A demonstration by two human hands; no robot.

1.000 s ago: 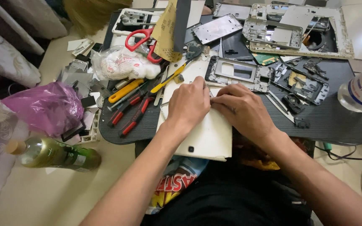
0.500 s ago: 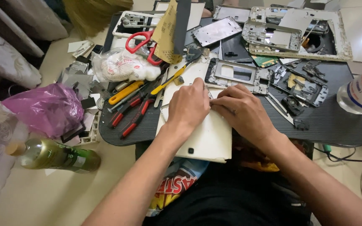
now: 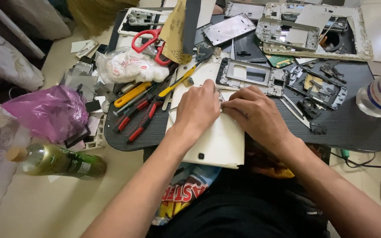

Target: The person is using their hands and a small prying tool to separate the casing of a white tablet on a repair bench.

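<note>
White tablet (image 3: pixel 214 141) lies back side up on the near edge of the dark ridged tabletop (image 3: pixel 353 132), overhanging toward the person's lap; flat rectangular shell, rounded corners, small dark square (camera window, probably) near its near end. Long axis runs roughly away from the person, near end by the lap, far end under the hands and pointing at a grey metal frame (image 3: pixel 250 76) that lies just beyond. Left hand (image 3: pixel 198 108) rests palm down on the tablet's far half, fingers curled and bunched at the far edge, wrist straight, forearm coming in from lower left. Right hand (image 3: pixel 254 115) sits just beside it, touching or nearly so, knuckles up, fingertips pinched at the same edge; forearm comes in from lower right. Grip of each hand: closed onto the tablet's edge; whether something small is between the fingertips, cannot tell (hidden by knuckles). Left of the hands lie red-handled screwdrivers (image 3: pixel 137 117) and a yellow-handled tool (image 3: pixel 179 81); red scissors (image 3: pixel 148 42) farther back. A green bottle (image 3: pixel 56 161) lies on the floor at left, with a purple bag (image 3: pixel 47 112) near it.
</note>
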